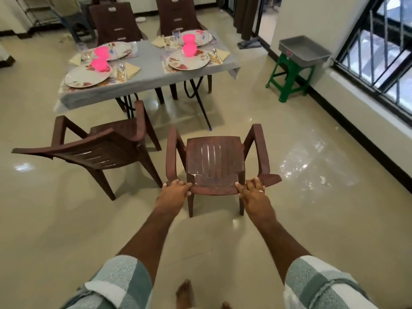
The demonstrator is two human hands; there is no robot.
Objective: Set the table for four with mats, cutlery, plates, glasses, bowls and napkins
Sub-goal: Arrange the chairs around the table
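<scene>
Now gripping a brown plastic armchair [215, 162] by the top of its backrest, left hand [176, 191] and right hand [253, 193] curled over the edge. Well beyond the grip, table [151, 72] laid with floral plates [188, 61] and pink bowls [189, 49].

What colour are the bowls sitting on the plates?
Bright pink bowls, seen clearly in the head view, the only one.
</scene>
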